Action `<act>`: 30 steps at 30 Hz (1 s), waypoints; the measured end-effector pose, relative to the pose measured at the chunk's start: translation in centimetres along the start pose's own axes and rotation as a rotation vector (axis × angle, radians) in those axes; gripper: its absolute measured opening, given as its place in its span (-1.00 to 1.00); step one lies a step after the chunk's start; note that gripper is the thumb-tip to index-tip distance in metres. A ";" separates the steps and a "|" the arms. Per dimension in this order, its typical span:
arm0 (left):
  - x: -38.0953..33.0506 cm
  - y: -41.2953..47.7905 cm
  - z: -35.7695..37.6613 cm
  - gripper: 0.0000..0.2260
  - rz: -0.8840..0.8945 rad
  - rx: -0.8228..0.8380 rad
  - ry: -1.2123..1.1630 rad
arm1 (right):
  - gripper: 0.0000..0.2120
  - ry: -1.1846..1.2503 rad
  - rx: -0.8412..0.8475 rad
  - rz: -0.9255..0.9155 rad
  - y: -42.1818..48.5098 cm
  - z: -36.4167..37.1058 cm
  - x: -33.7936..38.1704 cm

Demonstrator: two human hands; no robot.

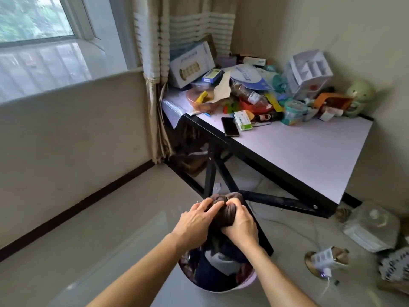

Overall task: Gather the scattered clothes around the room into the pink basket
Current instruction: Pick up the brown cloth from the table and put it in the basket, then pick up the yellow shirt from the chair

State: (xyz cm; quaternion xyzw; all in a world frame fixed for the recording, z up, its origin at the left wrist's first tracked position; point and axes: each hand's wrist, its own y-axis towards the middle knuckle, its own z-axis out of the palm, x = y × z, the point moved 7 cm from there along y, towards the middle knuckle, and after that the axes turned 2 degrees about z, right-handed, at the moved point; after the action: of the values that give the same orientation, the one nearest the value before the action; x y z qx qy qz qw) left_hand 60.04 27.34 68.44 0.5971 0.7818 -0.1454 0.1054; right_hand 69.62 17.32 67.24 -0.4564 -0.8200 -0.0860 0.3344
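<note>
While both hands bunch a dark brown, soft fabric garment (224, 199) into a tight wad, it hangs directly over the round pink plastic basket (251, 281), which stands on the pale tiled floor at the near centre of the scene. The left hand (194, 220) curls over the left side of the bundle. The right hand (242, 226) clamps its right side and lower part, and the two sets of fingertips almost meet on top.

The basket lies straight below the hands and slightly nearer, already heaped to about its rim with dark blue and white clothes (212, 271). The coming move, as I judge it, is a short drop or push downward. Neither hand is better placed, since both sit equally close. Wadded up, the bundle shows no clear long axis, though a tail of it seems to trail down toward the pile.

To the far right stands a white-topped, black-framed table (298, 151) loaded with clutter. A black-and-white patterned cloth (396, 264) lies on the floor at the right edge. Whether it is clothing I cannot tell.
</note>
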 end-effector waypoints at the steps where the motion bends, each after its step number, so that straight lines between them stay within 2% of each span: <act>1: 0.1 1.3 0.2 -0.32 -0.017 0.002 -0.015 | -0.42 -0.020 0.039 0.007 1.4 0.2 -0.7; 4: 0.8 3.4 1.7 -0.39 -0.053 0.049 -0.052 | -0.14 -0.169 0.242 0.113 4.7 2.2 -3.5; 6: 1.6 3.6 2.9 -0.40 -0.088 0.084 -0.076 | -0.08 -0.265 0.333 0.190 6.0 3.4 -5.5; 8: 2.8 3.0 4.0 -0.41 -0.149 0.131 -0.089 | -0.17 -0.345 0.392 0.210 6.5 4.9 -7.0; 11: 4.7 1.6 4.3 -0.42 -0.235 0.152 -0.093 | -0.40 -0.318 0.466 0.215 5.8 6.8 -7.9; 17: 8.1 -3.0 2.9 -0.46 -0.358 0.058 -0.134 | -0.62 -0.350 0.507 0.095 4.4 10.6 -4.0; 21: 10.1 -8.2 0.3 -0.44 -0.438 -0.049 -0.137 | -0.69 -0.360 0.409 -0.117 2.9 13.0 3.1; 24: 12.4 -15.0 -3.5 -0.44 -0.533 -0.193 -0.106 | -0.71 -0.302 0.346 -0.360 -0.8 16.0 12.0; 27: 15.9 -26.8 -6.2 -0.46 -0.714 -0.348 -0.093 | -0.73 -0.197 0.369 -0.611 -9.7 20.3 22.3; 29: 17.6 -31.9 -7.0 -0.49 -0.806 -0.427 -0.099 | -0.74 -0.103 0.370 -0.728 -13.7 21.5 26.5; 30: 18.6 -38.1 -7.0 -0.50 -0.915 -0.485 -0.105 | -0.74 -0.069 0.407 -0.836 -18.3 24.0 29.7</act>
State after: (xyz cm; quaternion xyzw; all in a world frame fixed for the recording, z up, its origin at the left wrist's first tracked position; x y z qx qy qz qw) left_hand 18.41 37.28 72.55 0.1444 0.9678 -0.0211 0.2053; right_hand 32.88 38.14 70.65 -0.0145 -0.9445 -0.0357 0.3262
